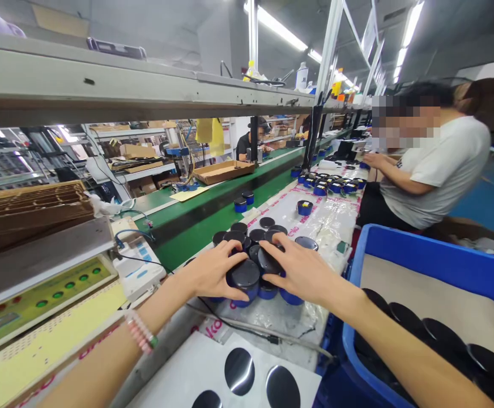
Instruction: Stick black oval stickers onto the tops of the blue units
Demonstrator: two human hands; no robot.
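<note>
My left hand [213, 271] curls round a low round unit with a glossy black top and blue sides [245, 276], thumb at its near edge and fingers at its far side. Beside it, my right hand [300, 267] grips a tilted black round unit [267, 262] between thumb and fingers. More of these units stand packed close behind and under both hands, among them one black top [238, 228] at the back. In front lies a white sheet [247, 391] with several shiny black discs [239, 371] on it.
A blue bin [360, 334] holding black round units stands at my right. To the left are a control panel [51, 292] and a white device [139, 269]. A green conveyor [170, 226] runs along the bench. A co-worker in a white shirt [451, 164] sits further along; a shelf [145, 85] crosses overhead.
</note>
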